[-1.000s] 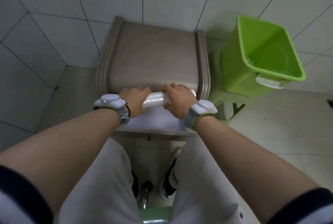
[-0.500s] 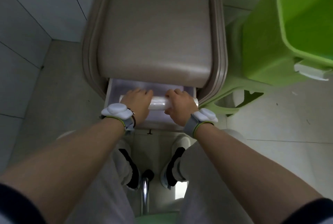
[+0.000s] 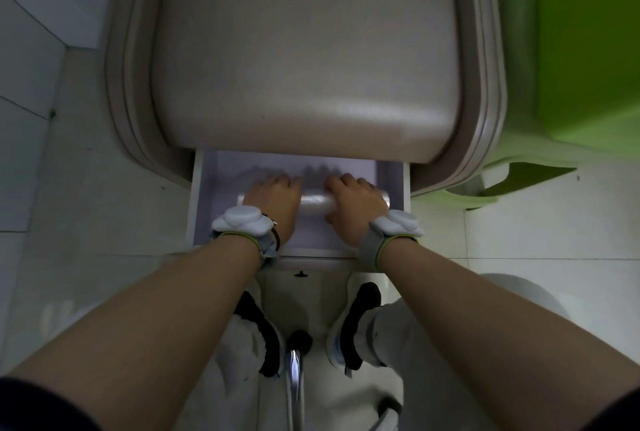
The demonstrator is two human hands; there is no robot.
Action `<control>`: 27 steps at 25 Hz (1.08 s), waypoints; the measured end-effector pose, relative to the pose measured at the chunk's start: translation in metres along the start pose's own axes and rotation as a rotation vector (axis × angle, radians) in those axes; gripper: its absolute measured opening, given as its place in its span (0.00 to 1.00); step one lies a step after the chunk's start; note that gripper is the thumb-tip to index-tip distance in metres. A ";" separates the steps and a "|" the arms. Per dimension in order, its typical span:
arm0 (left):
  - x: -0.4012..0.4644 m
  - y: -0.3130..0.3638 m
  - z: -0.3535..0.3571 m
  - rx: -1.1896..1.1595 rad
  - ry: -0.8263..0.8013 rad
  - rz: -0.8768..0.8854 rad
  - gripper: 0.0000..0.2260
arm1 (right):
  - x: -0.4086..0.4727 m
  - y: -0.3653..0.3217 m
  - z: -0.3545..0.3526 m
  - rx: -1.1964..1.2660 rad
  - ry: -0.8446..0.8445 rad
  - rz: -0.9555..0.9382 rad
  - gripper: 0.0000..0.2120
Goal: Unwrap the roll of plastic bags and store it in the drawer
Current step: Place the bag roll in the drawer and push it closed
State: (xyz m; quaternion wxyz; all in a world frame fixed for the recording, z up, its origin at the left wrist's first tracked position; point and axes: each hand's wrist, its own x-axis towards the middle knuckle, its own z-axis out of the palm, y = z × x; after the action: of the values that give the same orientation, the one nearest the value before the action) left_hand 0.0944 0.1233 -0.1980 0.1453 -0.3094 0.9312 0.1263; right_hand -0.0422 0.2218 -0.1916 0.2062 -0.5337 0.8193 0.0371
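A white, glossy roll of plastic bags [image 3: 313, 203] lies crosswise inside the open white drawer [image 3: 199, 195] of a small beige cabinet [image 3: 304, 49]. My left hand [image 3: 273, 200] covers the roll's left end and my right hand [image 3: 356, 205] covers its right part, fingers curled over it. Only the roll's middle and its far right tip show between and beside my hands. Both wrists wear white bands.
A green plastic bin [image 3: 588, 42] on a green stool stands right of the cabinet. White tiled wall and grey floor lie to the left. My knees and shoes sit below the drawer front, with a metal bar [image 3: 294, 382] between them.
The view has closed in on the cabinet. Both hands have carried the roll down from the cabinet's front edge into the open drawer.
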 end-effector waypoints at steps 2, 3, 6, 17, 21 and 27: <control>0.003 -0.002 0.008 0.003 0.000 -0.001 0.16 | 0.004 0.001 0.012 -0.007 0.013 0.016 0.23; 0.003 -0.002 0.011 0.005 0.000 0.001 0.16 | 0.005 0.000 0.017 -0.011 0.018 0.026 0.24; 0.003 0.000 0.022 0.021 -0.004 -0.005 0.18 | 0.007 -0.001 0.030 -0.024 0.053 0.027 0.27; -0.028 0.026 -0.036 -0.198 -0.091 -0.216 0.29 | -0.025 -0.024 -0.020 0.292 -0.043 0.179 0.29; -0.060 0.041 -0.064 -0.300 -0.065 -0.302 0.29 | -0.058 -0.037 -0.056 0.412 -0.040 0.246 0.28; -0.108 0.057 -0.073 -0.689 0.002 -0.607 0.28 | -0.109 -0.050 -0.077 0.846 -0.104 0.474 0.26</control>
State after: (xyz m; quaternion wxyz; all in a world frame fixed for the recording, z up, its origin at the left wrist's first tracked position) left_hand 0.1281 0.2016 -0.0847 0.0638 -0.5986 0.7024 0.3799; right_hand 0.0173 0.2722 -0.0728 0.4318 -0.1994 0.8499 -0.2267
